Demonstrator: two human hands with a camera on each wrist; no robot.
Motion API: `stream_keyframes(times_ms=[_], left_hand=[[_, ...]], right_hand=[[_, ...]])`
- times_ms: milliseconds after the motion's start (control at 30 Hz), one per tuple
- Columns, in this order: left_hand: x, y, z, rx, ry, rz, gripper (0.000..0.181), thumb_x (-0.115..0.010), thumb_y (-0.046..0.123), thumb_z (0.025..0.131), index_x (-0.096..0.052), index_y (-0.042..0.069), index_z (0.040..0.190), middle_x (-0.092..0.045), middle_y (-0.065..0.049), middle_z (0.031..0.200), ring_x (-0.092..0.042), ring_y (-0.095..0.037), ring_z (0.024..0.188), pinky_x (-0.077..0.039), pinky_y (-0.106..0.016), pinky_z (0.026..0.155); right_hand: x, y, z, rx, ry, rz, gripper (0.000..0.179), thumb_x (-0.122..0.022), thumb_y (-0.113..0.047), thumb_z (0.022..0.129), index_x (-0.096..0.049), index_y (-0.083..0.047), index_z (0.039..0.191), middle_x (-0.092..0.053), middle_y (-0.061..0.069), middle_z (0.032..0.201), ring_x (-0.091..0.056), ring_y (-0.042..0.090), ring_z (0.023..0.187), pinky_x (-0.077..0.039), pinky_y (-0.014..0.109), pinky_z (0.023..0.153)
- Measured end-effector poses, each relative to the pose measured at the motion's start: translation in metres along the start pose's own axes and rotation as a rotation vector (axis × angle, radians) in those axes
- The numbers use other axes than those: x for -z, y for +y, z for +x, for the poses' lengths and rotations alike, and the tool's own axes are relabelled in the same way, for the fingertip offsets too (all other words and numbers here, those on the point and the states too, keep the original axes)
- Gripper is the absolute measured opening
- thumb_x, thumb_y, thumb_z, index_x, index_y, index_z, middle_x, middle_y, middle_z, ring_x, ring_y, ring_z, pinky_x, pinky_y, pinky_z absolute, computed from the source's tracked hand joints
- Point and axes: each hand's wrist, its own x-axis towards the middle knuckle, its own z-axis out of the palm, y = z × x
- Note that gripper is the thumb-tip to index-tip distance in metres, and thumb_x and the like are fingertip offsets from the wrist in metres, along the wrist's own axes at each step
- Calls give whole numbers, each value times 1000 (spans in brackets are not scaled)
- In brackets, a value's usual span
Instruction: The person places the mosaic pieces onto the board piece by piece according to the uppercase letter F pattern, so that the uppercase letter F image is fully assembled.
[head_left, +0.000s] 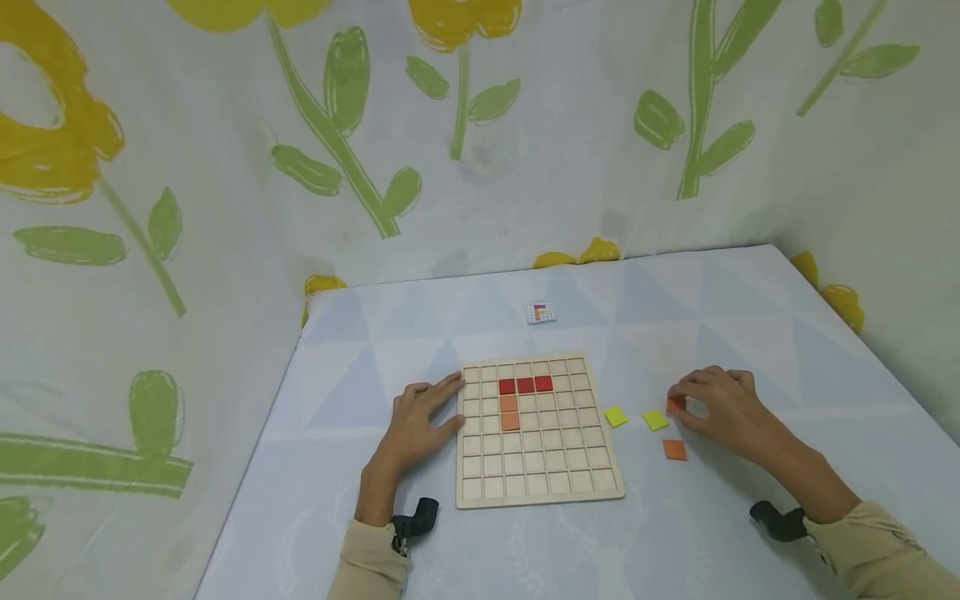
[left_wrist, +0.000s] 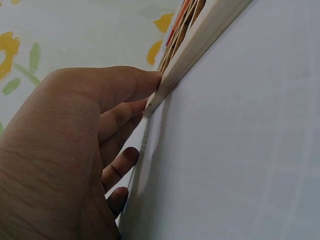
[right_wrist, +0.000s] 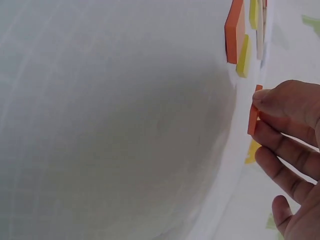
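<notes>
Currently, my left hand (head_left: 415,423) was positioned at the left edge of the board (head_left: 540,503), thumb and fingers spread, with the thumb and fingertips in contact with that edge. The board lay flat on the table (head_left: 555,554). My right hand (head_left: 722,408) was located to the right of the board, thumb and fingers pinching the held tile (right_wrist: 254,117), which was orange; the right wrist view showed this tile on edge between the fingertips. I could not tell whether it touched the table. Three red tiles (head_left: 525,385) occupied adjacent cells in the second row from the far edge. Two orange tiles (head_left: 509,403) filled the cells directly below the leftmost red one, forming a column. On the table, the inner yellow tile (head_left: 616,417) sat just beside the board's right edge; the outer yellow tile (head_left: 655,419) lay between it and my right hand. The loose orange tile (head_left: 675,450) lay on the near side of that hand. Beyond the board's far edge was a card (head_left: 540,312) bearing a small coloured grid.
</notes>
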Motion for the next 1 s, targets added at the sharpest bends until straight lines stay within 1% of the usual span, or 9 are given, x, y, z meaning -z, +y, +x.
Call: stream_keyframes(times_ms=[233,433,567,700,1000], left_hand=[[0,1,0,21,-8,1,60,-62,44,96,-46,31,152,-36,18,157,-36,-30,133,-24,-50,104],[-1,2,0,6,22,-4,60,-64,40,94,-49,29,150,-40,15,156,-38,-31,131,-25,-52,102],[-2,1,1,2,30,4,60,-64,40,93,-50,28,150,-40,16,155,-39,-29,128,-26,-52,101],[-4,1,2,15,26,15,60,-63,40,93,-49,30,150,-39,18,155,-39,-27,128,-26,-50,102],[-2,1,2,-13,35,10,60,-63,39,92,-50,26,150,-42,13,155,-39,-31,129,-26,-55,102]], right_hand=[[-1,-6,5,46,39,5,20,-87,-8,72,-75,-13,87,-69,4,92,-58,32,96,-30,61,83],[-2,-12,8,83,55,2,22,-88,-7,71,-74,-13,88,-69,2,91,-58,29,95,-31,58,82],[0,-19,11,95,41,15,22,-87,-6,72,-75,-14,89,-68,1,92,-58,28,96,-31,57,83],[-1,-26,15,107,22,32,20,-86,-7,74,-75,-15,89,-68,0,93,-59,27,97,-31,57,85],[-4,-42,23,140,-9,52,20,-85,-8,76,-75,-15,92,-68,-2,96,-58,25,100,-31,57,88]])
